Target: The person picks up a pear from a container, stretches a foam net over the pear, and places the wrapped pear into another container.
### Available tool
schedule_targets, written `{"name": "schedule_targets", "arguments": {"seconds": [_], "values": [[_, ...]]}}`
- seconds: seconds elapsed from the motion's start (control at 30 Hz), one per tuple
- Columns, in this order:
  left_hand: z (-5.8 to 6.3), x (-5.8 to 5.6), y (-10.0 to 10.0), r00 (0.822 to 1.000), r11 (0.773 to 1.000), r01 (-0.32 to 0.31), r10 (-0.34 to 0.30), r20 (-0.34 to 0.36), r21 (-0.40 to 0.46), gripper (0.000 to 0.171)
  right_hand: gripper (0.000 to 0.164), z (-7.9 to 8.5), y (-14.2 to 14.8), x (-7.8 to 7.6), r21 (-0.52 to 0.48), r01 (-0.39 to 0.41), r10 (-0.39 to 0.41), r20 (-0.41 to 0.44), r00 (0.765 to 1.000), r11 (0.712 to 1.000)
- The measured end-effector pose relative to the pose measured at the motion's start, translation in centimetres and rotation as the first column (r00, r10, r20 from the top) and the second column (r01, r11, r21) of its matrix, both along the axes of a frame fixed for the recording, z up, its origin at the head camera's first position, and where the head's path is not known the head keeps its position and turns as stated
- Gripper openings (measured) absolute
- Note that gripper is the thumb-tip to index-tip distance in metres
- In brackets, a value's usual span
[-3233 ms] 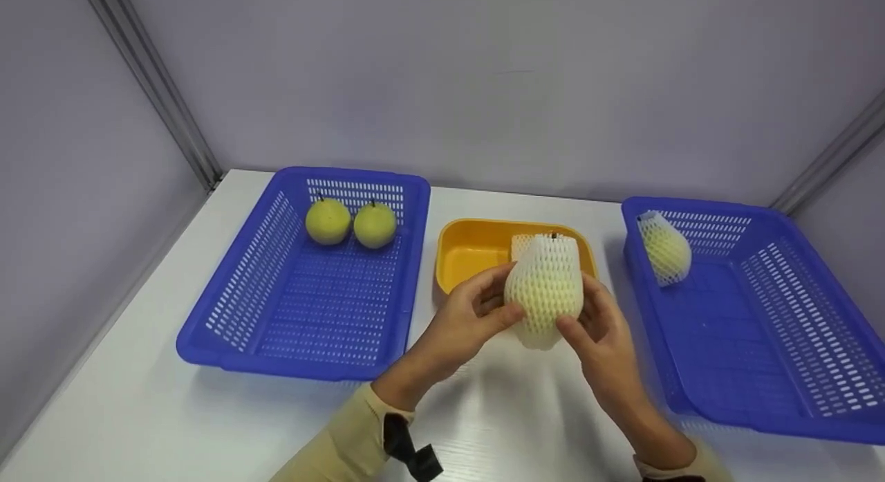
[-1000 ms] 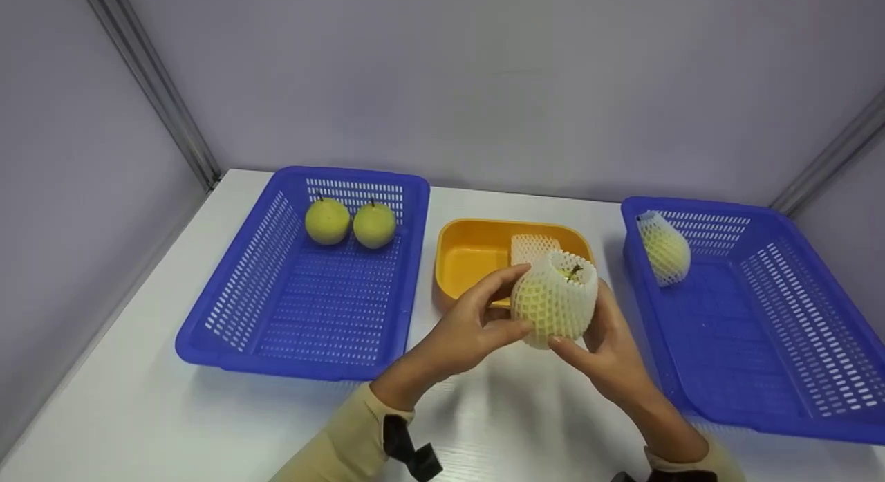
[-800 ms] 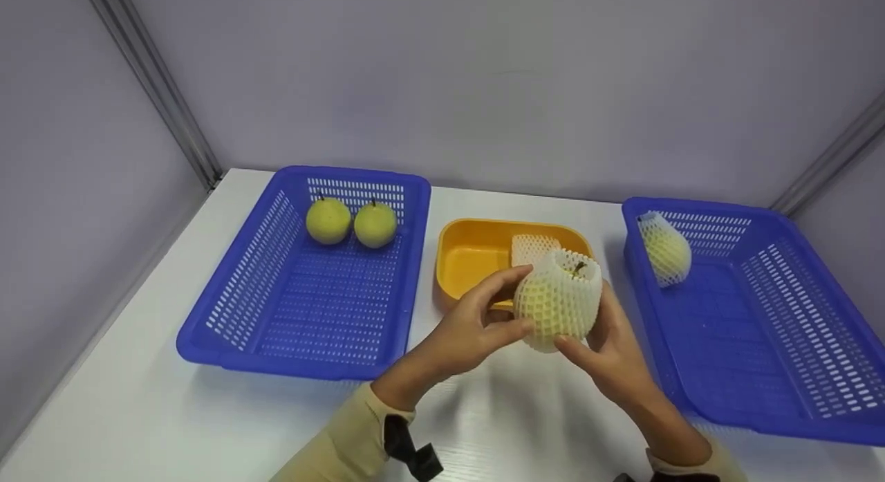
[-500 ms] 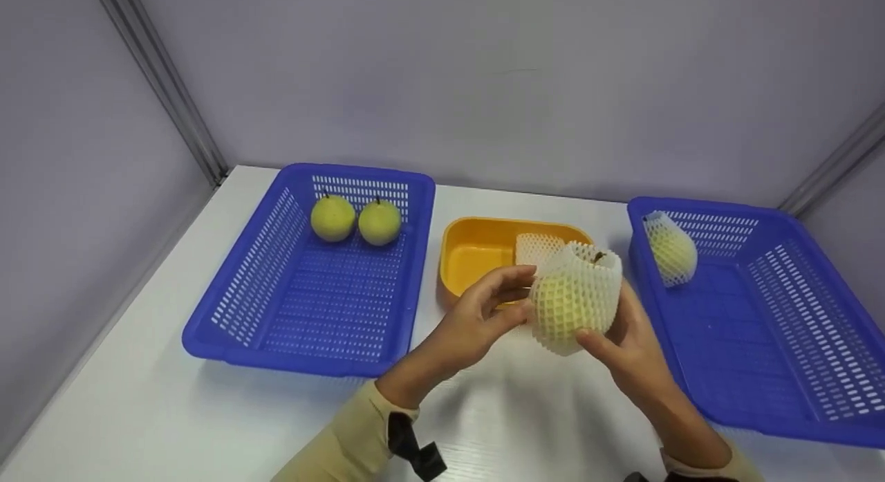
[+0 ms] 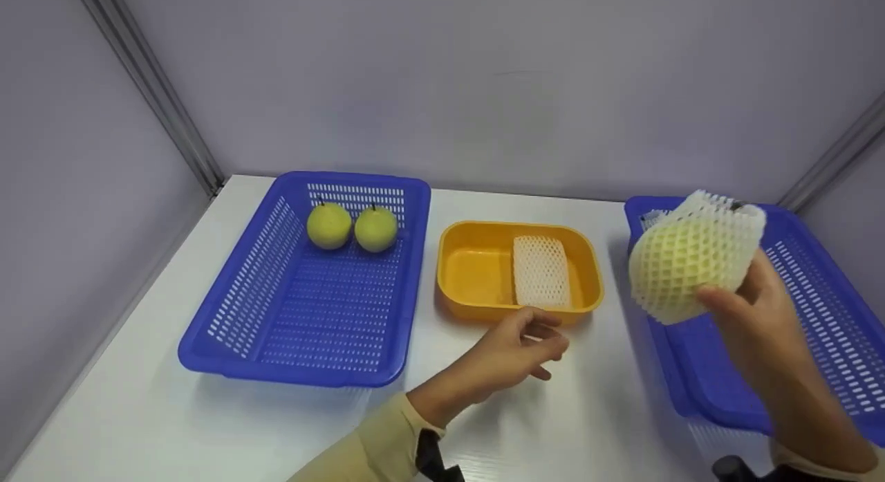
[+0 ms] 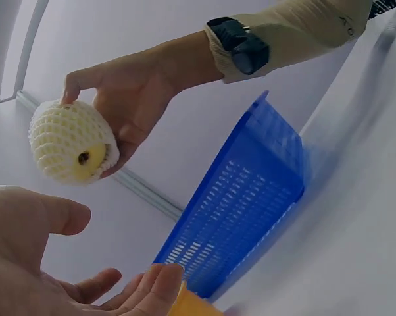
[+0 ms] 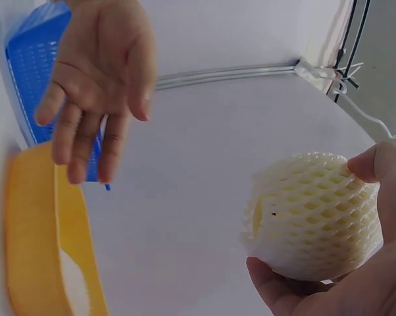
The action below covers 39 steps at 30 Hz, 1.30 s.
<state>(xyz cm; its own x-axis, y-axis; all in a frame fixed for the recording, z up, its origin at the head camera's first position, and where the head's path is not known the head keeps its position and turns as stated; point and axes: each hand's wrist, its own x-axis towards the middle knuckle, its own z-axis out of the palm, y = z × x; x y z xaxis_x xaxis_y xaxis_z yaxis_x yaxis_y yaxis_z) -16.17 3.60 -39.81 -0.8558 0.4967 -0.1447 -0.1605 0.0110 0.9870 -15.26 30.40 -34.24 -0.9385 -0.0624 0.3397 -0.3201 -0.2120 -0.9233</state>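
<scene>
A pear in a white foam net (image 5: 681, 264) is held up by my right hand (image 5: 767, 316), above the near-left side of the right blue basket (image 5: 671, 371). The thumb lies across the front of the net and the fingers go behind it. In the left wrist view, the pear's yellow bottom (image 6: 89, 161) shows through the net's opening. My left hand (image 5: 508, 354) hovers just in front of the orange tray (image 5: 477, 309), its fingers loosely bent and holding nothing. One flat foam net (image 5: 541, 271) lies in the tray's right half.
Two bare pears (image 5: 329, 226) sit at the back of the left blue basket (image 5: 290, 378). Behind the held pear, another netted pear in the right basket is almost wholly hidden. A grey wall (image 5: 442, 88) rises behind the white table (image 5: 588, 413).
Both hands held the netted pear together earlier. The left hand has let go and drawn back, while the right hand has carried the pear rightward and up over the right basket.
</scene>
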Motion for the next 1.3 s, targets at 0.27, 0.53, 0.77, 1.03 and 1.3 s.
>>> {"name": "schedule_targets", "arguments": {"seconds": [0.27, 0.53, 0.77, 1.03, 1.3], "values": [[0.8, 0.8, 6.0, 0.987, 0.990, 0.129, -0.123, 0.100, -0.059, 0.029, 0.054, 4.7, 4.1, -3.3, -0.173, 0.068, -0.090, -0.121, 0.989, 0.983], [0.1, 2.2, 11.8, 0.944, 0.982, 0.186, -0.170, 0.284, -0.030, 0.019, 0.064, 7.9, 6.4, -7.6, -0.014, 0.334, -0.334, 0.020, 0.942, 0.942], [-1.3, 3.1, 13.5, 0.953, 0.998, 0.070, -0.065, 0.296, -0.005, 0.020, 0.069, 6.8, 8.9, -11.2, 0.391, 0.371, -0.476, 0.216, 0.853, 0.842], [-1.5, 2.9, 14.3, 0.966, 0.997, 0.012, 0.007, 0.257, -0.070, 0.026, 0.090, 2.1, 12.6, -14.0, 0.753, 0.264, -0.591, 0.199, 0.782, 0.603], [-1.5, 2.8, 14.4, 0.968, 0.993, 0.012, 0.017, 0.249, -0.114, 0.023, 0.097, -3.5, 15.7, -14.1, 0.809, 0.130, -0.580, 0.289, 0.761, 0.574]]}}
